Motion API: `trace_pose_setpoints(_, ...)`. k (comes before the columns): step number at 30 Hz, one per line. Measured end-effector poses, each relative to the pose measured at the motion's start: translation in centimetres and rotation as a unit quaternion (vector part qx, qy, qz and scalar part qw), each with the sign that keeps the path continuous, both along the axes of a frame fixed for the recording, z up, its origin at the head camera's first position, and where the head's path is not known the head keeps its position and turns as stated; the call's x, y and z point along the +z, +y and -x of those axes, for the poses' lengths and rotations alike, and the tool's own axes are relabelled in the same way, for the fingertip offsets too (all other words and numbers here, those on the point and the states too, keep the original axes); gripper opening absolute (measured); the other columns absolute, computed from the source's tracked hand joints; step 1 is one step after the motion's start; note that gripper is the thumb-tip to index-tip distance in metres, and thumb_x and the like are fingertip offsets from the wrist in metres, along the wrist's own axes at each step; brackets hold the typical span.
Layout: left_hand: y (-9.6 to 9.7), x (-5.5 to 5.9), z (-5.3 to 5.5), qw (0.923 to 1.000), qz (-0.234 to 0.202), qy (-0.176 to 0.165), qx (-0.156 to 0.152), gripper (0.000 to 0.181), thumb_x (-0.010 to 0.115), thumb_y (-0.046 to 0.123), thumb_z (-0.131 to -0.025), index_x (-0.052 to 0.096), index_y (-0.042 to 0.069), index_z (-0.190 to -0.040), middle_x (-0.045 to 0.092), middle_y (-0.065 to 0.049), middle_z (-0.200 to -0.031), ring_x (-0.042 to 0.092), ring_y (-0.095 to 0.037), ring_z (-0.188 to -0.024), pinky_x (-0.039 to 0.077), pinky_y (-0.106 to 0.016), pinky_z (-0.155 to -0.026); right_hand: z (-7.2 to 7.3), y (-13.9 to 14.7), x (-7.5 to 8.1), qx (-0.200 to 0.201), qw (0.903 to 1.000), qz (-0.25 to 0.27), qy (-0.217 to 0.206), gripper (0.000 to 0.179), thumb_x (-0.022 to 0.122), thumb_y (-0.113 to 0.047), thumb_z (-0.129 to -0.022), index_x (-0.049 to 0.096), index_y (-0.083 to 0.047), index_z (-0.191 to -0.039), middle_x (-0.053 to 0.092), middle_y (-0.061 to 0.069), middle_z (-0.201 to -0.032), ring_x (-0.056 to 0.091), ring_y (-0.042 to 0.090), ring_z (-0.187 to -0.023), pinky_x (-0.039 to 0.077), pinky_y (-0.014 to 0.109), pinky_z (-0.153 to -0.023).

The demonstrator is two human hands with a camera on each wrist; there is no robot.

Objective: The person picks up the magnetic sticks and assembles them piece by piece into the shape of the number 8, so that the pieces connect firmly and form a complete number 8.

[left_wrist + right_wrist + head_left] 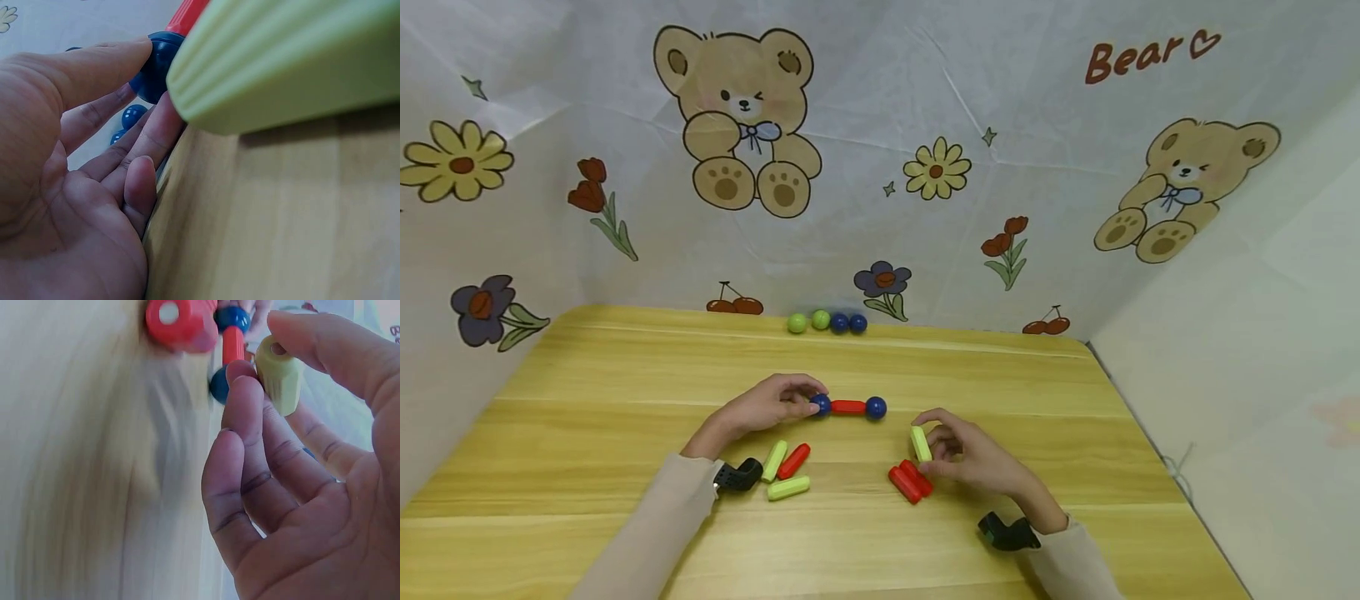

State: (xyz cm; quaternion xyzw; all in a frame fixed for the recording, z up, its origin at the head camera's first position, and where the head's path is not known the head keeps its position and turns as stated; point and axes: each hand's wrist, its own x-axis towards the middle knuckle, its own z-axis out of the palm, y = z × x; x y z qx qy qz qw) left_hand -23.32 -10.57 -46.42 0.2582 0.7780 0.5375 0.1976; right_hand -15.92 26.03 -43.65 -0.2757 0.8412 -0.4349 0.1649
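Note:
My left hand [780, 401] pinches a blue ball [821, 405] between thumb and fingers. That ball is joined to a red rod [848, 407], and a second blue ball [876, 407] caps the rod's far end. In the left wrist view the thumb presses on the held blue ball [156, 67]. My right hand [973, 457] holds a light-green rod [921, 443] by its ends, a little above several red rods [905, 484]. In the right wrist view a round hole shows in the end of that green rod [279, 375].
Near my left wrist lie light-green rods [788, 488] and one red rod [793, 461]. Two green balls [797, 322] and two blue balls [848, 323] line the back edge of the wooden table [985, 367]. A bear-printed sheet [880, 100] hangs behind.

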Motion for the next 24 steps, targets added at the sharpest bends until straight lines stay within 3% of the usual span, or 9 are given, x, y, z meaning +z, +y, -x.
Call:
trace_pose_setpoints(7,-0.3,0.2,-0.2,1.0,-0.003,0.001,-0.003,0.033,0.063,0.013,-0.103,0.063,-0.002,-0.132,0.065,-0.016,-0.121,0.06,-0.02,-0.1,0.048,-0.03,-0.088,-0.1,-2.7,0.4,0.014,0.9998,-0.002,-0.017,0.053,0.076,-0.014,-0.095,0.048,-0.006,-0.14,0.072,0.01,-0.107,0.063,0.013,-0.082,0.054,0.026,-0.076)
trace_pose_setpoints(13,-0.3,0.0,-0.1,1.0,-0.003,0.0,-0.002,0.032,0.063,0.013,-0.103,0.063,-0.001,-0.132,0.065,-0.016,-0.122,0.061,-0.02,-0.103,0.048,-0.033,-0.092,-0.1,-5.3,1.1,0.036,0.9993,-0.008,-0.003,0.055,0.077,-0.013,-0.094,0.048,-0.008,-0.14,0.074,0.01,-0.106,0.064,0.008,-0.08,0.055,0.025,-0.078)
trace_pose_setpoints(24,-0.2,-0.2,0.0,1.0,0.001,0.004,-0.002,0.032,0.063,0.016,-0.104,0.063,0.0,-0.132,0.066,-0.015,-0.121,0.061,-0.021,-0.104,0.047,-0.037,-0.094,0.3,-9.3,0.6,0.044,0.9989,-0.014,0.001,0.052,0.076,-0.012,-0.095,0.047,-0.006,-0.137,0.075,0.005,-0.097,0.064,0.005,-0.072,0.054,0.022,-0.07)
